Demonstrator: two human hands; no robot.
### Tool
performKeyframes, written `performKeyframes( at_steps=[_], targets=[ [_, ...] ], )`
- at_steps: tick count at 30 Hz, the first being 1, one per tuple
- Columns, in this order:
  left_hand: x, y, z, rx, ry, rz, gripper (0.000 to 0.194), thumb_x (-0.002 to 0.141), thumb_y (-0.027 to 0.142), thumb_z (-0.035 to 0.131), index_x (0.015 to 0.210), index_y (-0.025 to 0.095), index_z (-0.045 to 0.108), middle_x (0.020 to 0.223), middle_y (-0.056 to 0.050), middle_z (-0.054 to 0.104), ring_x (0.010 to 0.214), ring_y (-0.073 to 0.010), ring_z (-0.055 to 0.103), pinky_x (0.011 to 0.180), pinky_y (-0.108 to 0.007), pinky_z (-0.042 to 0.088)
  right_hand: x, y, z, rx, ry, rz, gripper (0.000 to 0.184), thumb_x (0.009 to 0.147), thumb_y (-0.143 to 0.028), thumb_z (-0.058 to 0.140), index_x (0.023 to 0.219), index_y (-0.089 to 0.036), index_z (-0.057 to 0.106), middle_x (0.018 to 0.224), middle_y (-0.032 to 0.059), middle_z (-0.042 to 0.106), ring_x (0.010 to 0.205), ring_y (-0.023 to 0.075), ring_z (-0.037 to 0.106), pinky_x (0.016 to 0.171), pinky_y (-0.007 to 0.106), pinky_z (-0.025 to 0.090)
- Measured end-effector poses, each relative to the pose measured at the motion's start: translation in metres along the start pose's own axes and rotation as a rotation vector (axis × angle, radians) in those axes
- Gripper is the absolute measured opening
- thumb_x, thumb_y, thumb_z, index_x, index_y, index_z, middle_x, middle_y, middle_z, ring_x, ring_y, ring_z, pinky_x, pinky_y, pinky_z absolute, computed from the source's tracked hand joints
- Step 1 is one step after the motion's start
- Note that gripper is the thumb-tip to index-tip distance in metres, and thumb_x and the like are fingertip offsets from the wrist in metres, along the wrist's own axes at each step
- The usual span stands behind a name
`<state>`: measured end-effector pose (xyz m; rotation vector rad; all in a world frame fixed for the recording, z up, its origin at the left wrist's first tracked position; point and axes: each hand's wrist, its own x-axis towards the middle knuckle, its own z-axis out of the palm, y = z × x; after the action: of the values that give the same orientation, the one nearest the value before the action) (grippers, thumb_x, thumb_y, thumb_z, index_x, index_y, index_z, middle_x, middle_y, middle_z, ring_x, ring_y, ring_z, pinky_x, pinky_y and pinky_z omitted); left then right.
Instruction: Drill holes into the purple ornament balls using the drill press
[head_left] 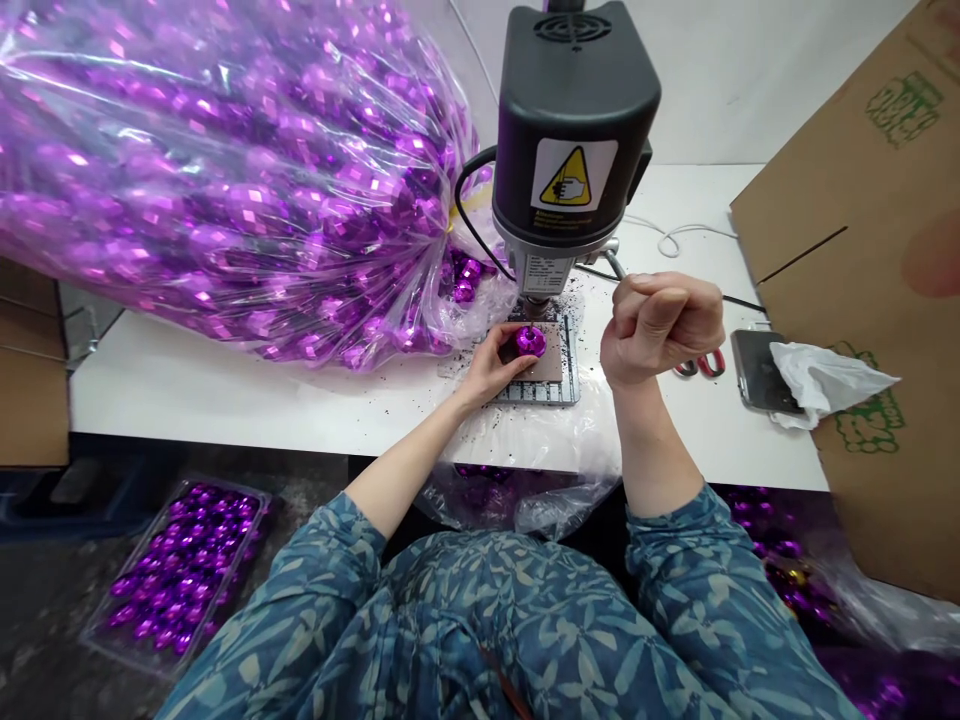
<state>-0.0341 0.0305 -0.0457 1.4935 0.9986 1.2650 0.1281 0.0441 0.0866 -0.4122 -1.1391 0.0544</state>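
Observation:
My left hand pinches a shiny purple bauble and holds it on the metal base plate directly under the spindle of a grey bench drill press. My right hand is clenched in a fist around the press's lever handle, to the right of the machine. Dark drilling crumbs lie scattered on the white table around the base.
A huge clear bag of purple baubles lies on the table's left half. Red-handled scissors, a phone and a crumpled tissue lie right of the press. A cardboard box stands at right. A tray of baubles sits on the floor.

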Motion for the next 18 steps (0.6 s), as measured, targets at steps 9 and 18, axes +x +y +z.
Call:
performKeyframes(
  at_steps=[9, 18],
  targets=[
    [0.001, 0.004, 0.003, -0.012, 0.023, 0.003, 0.06, 0.082, 0.054, 0.089, 0.124, 0.021, 0.061, 0.133, -0.015, 0.072, 0.128, -0.0309, 0.069, 0.115, -0.05, 0.053, 0.024, -0.015, 0.022, -0.035, 0.074, 0.064, 0.042, 0.097, -0.063, 0.06, 0.08, -0.026, 0.063, 0.046, -0.0091, 0.026, 0.036, 0.0055, 0.016, 0.041, 0.029, 0.017],
    [-0.087, 0.05, -0.005, 0.312, -0.131, 0.232, 0.037, 0.09, 0.045, 0.081, 0.118, 0.025, 0.066, 0.105, -0.008, 0.074, 0.095, -0.0257, 0.072, 0.086, -0.043, 0.061, 0.076, -0.025, 0.05, -0.112, -0.011, 0.264, 0.076, 0.077, -0.096, 0.048, 0.068, -0.021, 0.057, 0.048, -0.0061, 0.034, 0.037, 0.0035, 0.022, 0.039, 0.03, 0.016]
  ],
)
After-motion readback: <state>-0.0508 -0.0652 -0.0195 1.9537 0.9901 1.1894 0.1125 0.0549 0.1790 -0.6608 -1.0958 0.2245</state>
